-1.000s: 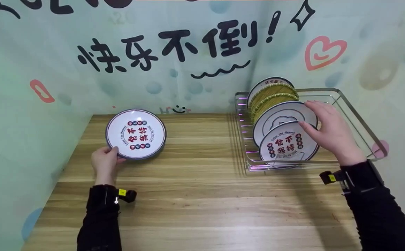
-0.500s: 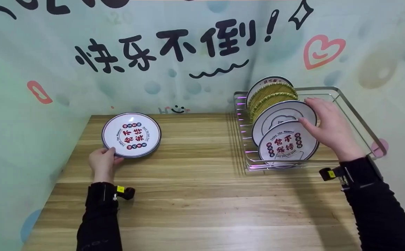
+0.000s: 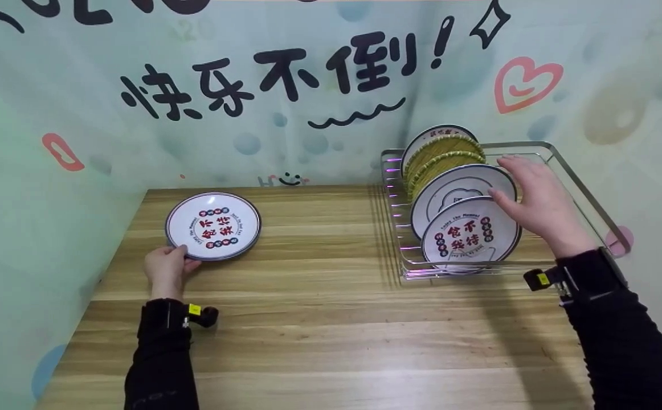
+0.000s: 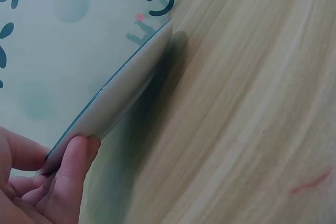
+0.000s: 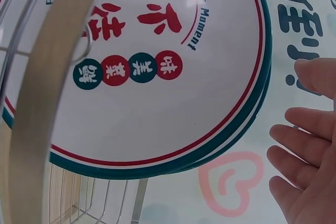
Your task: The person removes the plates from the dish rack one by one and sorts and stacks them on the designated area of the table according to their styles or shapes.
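Observation:
My left hand (image 3: 166, 270) pinches the near-left rim of a white plate (image 3: 191, 225) with red lettering, thumb on top and fingers beneath. Seen edge-on in the left wrist view, the plate (image 4: 123, 85) lies close over the table, its shadow below it. On the right, my right hand (image 3: 542, 202) is held with fingers extended beside two upright plates in a metal rack (image 3: 584, 199). The front plate (image 3: 470, 236) bears red lettering; a second plate (image 3: 428, 210) stands behind it. In the right wrist view a gap shows between my fingertips and the front plate (image 5: 157, 114).
Behind those plates, two woven green-yellow discs (image 3: 445, 162) and another white plate (image 3: 442, 132) stand upright in the rack. A printed cloth backdrop (image 3: 240, 145) rises along the back edge of the wooden table (image 3: 319, 330).
The left plate has come down and tilted flatter, with a small shift left. My right fingers have moved slightly away from the rims of the racked plates, which stay put.

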`<move>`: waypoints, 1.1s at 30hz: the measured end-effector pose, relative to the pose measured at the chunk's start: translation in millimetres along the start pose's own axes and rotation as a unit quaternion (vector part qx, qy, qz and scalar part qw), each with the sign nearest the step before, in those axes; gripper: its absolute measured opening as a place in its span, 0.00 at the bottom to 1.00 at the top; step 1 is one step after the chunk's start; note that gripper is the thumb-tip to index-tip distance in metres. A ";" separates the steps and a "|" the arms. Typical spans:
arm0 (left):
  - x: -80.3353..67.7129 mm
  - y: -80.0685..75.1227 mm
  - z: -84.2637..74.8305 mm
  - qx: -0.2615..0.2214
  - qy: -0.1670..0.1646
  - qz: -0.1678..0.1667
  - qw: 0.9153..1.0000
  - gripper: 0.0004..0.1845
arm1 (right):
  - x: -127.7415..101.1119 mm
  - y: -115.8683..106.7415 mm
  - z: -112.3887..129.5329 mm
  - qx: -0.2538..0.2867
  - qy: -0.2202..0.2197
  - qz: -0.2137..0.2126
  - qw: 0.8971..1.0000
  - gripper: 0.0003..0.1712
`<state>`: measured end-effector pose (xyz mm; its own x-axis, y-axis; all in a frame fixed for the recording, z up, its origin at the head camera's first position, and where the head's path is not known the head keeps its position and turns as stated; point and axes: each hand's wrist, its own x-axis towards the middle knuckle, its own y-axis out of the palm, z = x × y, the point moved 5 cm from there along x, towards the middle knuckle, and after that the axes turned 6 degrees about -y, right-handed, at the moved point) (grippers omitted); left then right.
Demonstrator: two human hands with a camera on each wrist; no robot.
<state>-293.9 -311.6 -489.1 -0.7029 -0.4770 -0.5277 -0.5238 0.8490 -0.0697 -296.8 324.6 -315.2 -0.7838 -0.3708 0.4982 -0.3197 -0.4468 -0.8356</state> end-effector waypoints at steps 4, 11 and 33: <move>0.0 -0.6 -2.0 -0.006 0.007 0.013 1.000 0.27 | 2.5 0.5 -0.6 0.000 0.005 0.003 1.000 0.33; -3.7 -1.4 -4.9 -0.006 0.006 0.040 0.999 0.26 | 4.2 4.6 -2.1 0.004 0.014 0.005 1.000 0.33; -10.5 -15.0 6.2 0.055 -0.005 0.055 0.997 0.29 | 6.8 9.9 -2.4 0.014 0.009 -0.009 1.000 0.32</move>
<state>-275.7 -317.9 -487.9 -0.7473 -0.3785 -0.5461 -0.3885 0.9157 -0.1031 -306.5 319.6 -320.6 -0.7880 -0.3470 0.5087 -0.3197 -0.4755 -0.8196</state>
